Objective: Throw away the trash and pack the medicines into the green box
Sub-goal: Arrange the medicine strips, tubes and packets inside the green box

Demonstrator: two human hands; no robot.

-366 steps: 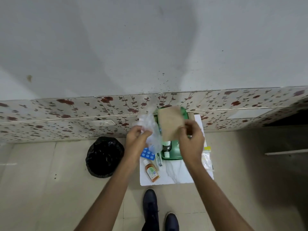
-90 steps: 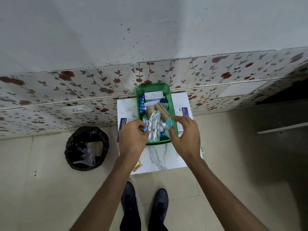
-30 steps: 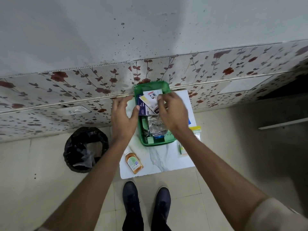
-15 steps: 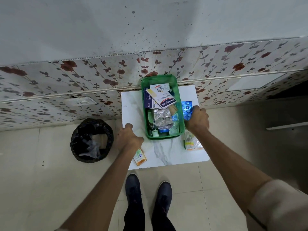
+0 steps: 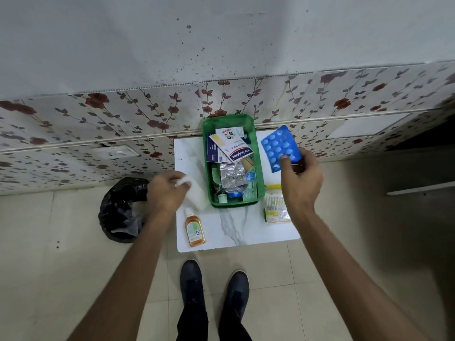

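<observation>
The green box stands on a small white marble-top table against the wall, filled with plaster packets, a foil strip and small packs. My right hand holds a blue blister pack of pills up to the right of the box. My left hand grips a white bottle just left of the box. An orange-brown bottle lies on the table's front left. A clear pack of cotton buds lies to the right of the box.
A bin lined with a black bag stands on the tiled floor left of the table. A flower-patterned wall panel runs behind the table. My dark shoes are in front of it.
My right hand has lifted the blue blister pack off the table beside the box. My left hand has taken hold of the white bottle at the left of the box.
</observation>
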